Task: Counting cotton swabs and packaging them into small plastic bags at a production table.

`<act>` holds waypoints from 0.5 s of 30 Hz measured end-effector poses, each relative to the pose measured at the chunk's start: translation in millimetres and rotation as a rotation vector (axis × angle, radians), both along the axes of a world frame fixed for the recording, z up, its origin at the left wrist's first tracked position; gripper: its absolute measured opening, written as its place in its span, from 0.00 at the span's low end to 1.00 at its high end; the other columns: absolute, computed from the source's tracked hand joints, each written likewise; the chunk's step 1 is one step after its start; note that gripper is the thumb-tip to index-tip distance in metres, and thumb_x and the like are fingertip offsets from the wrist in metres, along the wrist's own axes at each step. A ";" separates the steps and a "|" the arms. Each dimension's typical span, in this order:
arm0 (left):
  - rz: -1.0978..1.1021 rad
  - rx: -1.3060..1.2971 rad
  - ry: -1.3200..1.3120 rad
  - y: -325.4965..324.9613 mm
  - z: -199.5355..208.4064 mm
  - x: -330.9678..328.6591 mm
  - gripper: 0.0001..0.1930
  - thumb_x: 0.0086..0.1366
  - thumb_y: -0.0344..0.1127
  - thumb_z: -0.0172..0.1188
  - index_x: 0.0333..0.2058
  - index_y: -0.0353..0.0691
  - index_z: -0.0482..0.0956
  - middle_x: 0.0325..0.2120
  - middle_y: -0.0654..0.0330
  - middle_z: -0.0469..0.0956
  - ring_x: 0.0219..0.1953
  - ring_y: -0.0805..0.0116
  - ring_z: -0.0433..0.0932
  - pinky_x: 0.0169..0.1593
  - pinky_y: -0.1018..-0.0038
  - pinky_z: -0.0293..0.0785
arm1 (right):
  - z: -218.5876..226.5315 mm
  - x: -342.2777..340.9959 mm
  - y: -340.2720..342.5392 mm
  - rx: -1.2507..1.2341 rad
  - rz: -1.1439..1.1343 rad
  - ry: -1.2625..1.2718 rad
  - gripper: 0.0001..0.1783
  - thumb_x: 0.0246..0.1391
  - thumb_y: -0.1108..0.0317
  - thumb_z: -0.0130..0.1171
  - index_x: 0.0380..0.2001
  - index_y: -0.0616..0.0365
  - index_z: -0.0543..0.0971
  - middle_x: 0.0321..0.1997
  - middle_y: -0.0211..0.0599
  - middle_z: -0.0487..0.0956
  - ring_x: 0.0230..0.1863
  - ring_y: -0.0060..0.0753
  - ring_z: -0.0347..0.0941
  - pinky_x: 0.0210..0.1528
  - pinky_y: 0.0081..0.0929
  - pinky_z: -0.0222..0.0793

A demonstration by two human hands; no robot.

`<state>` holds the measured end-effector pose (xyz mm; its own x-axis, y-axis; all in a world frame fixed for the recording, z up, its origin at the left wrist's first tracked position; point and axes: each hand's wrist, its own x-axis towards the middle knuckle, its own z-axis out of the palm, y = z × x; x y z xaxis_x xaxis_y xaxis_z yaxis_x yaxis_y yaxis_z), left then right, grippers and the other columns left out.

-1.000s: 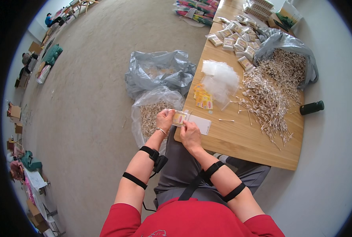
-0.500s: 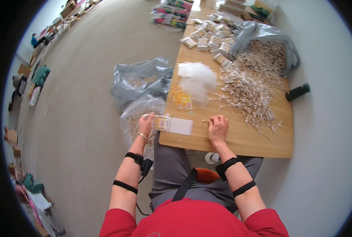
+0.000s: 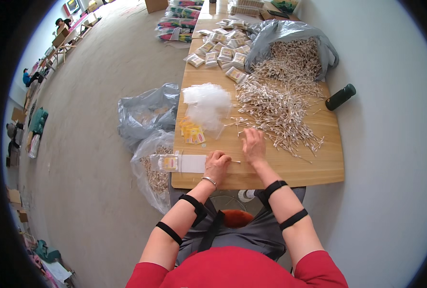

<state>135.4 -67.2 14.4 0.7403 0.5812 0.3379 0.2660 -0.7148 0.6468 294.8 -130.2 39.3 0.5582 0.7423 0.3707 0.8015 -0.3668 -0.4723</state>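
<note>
A: State the base surface and the reference item.
B: The base surface is a wooden table [image 3: 328, 170]. The reference item is the swab pile [image 3: 276, 108], which spreads over its right half.

A: List the larger items around the pile.
B: A grey plastic bag [image 3: 329, 62] lies open at the pile's far end, with swabs running from its mouth. On the floor, well left of the pile, sit a second grey bag [image 3: 148, 113] and, nearer the person, a clear bag [image 3: 140, 168] containing more swabs. Filled packets [image 3: 225, 54] are heaped beyond the pile, to its left. Clear pouches [image 3: 206, 103] lie fanned out just left of it.

A: Give the position and state of each hand.
B: The right hand [image 3: 254, 144] is at the near left edge of the pile, fingers curled downward. The left hand [image 3: 217, 164] is farther left and nearer the person, fingers bent and bunched over one end of a white card [image 3: 192, 163]. The fingertips are small and partly hidden, so I cannot tell whether either hand is pinching anything.

A: Identify the smallest items.
B: Yellow cards [image 3: 193, 133] overlap left of the pile, beside the pouches. A single packet of swabs [image 3: 168, 163] adjoins the white card's other end, well left of the pile. One loose swab [image 3: 236, 162] projects from beside the left hand, on the pile's near side.
</note>
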 end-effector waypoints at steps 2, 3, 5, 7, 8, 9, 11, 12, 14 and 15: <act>-0.023 -0.020 0.000 -3.5 -0.9 4.3 0.03 0.53 0.31 0.61 0.28 0.44 0.80 0.32 0.60 0.75 0.40 0.57 0.71 0.46 0.65 0.66 | -3.1 23.9 7.6 -0.011 -0.147 -0.184 0.16 0.46 0.68 0.60 0.42 0.52 0.75 0.44 0.32 0.72 0.49 0.40 0.63 0.55 0.37 0.59; -0.034 -0.040 0.002 -3.6 -1.2 5.2 0.03 0.53 0.31 0.61 0.28 0.43 0.80 0.31 0.60 0.75 0.39 0.57 0.71 0.45 0.65 0.66 | -6.3 29.3 9.6 -0.007 -0.149 -0.181 0.16 0.46 0.68 0.60 0.42 0.52 0.75 0.44 0.32 0.72 0.49 0.40 0.63 0.55 0.37 0.59; -0.059 -0.037 -0.017 -2.9 -2.0 7.0 0.03 0.53 0.31 0.61 0.28 0.43 0.79 0.31 0.60 0.74 0.39 0.57 0.71 0.45 0.65 0.67 | -13.4 38.0 10.6 -0.095 -0.160 -0.202 0.13 0.47 0.66 0.60 0.39 0.49 0.76 0.44 0.28 0.71 0.50 0.36 0.63 0.55 0.37 0.58; -0.065 -0.038 -0.026 -1.0 -2.3 3.5 0.03 0.54 0.31 0.61 0.28 0.43 0.79 0.30 0.59 0.74 0.39 0.57 0.71 0.44 0.65 0.67 | -14.8 27.9 9.3 -0.119 -0.138 -0.146 0.11 0.48 0.65 0.60 0.37 0.47 0.76 0.43 0.26 0.72 0.50 0.35 0.63 0.54 0.37 0.58; -0.062 -0.008 -0.038 -0.7 -2.9 2.4 0.03 0.54 0.31 0.61 0.28 0.43 0.79 0.30 0.60 0.74 0.38 0.57 0.71 0.44 0.65 0.67 | -15.7 22.1 5.2 -0.146 -0.123 -0.098 0.09 0.48 0.64 0.60 0.35 0.46 0.77 0.42 0.25 0.72 0.49 0.34 0.64 0.52 0.36 0.58; -0.062 0.019 -0.050 -2.3 -1.4 1.6 0.03 0.54 0.31 0.61 0.29 0.43 0.79 0.30 0.60 0.74 0.38 0.57 0.72 0.43 0.65 0.67 | -18.1 17.5 -2.0 -0.149 -0.123 -0.094 0.09 0.48 0.64 0.60 0.35 0.46 0.77 0.42 0.25 0.72 0.49 0.34 0.64 0.52 0.36 0.58; -0.064 0.038 -0.048 -2.6 0.9 2.7 0.02 0.54 0.31 0.60 0.28 0.45 0.78 0.29 0.61 0.74 0.38 0.58 0.71 0.43 0.65 0.67 | -22.7 6.8 -19.4 0.014 -0.121 -0.140 0.06 0.47 0.64 0.60 0.31 0.45 0.77 0.39 0.23 0.72 0.48 0.33 0.64 0.50 0.35 0.58; -0.060 0.063 -0.048 -2.0 2.2 1.2 0.02 0.54 0.31 0.60 0.28 0.46 0.78 0.29 0.62 0.74 0.38 0.59 0.71 0.43 0.66 0.67 | -17.6 -2.6 -27.4 0.019 -0.097 -0.116 0.04 0.47 0.64 0.60 0.29 0.45 0.78 0.38 0.24 0.73 0.47 0.34 0.65 0.49 0.34 0.58; -0.054 0.068 -0.030 -2.1 0.0 0.7 0.02 0.55 0.32 0.60 0.28 0.46 0.78 0.29 0.62 0.74 0.38 0.59 0.71 0.43 0.66 0.66 | -13.8 -14.9 -43.1 0.027 -0.046 -0.090 0.05 0.46 0.65 0.60 0.30 0.46 0.78 0.38 0.23 0.73 0.46 0.33 0.65 0.49 0.34 0.58; -0.047 0.079 -0.016 -2.7 0.1 1.3 0.02 0.55 0.32 0.60 0.28 0.46 0.78 0.29 0.63 0.74 0.39 0.59 0.71 0.44 0.66 0.66 | -14.3 -18.6 -50.2 0.039 0.006 -0.067 0.05 0.46 0.65 0.61 0.30 0.46 0.78 0.38 0.23 0.73 0.46 0.32 0.66 0.48 0.34 0.58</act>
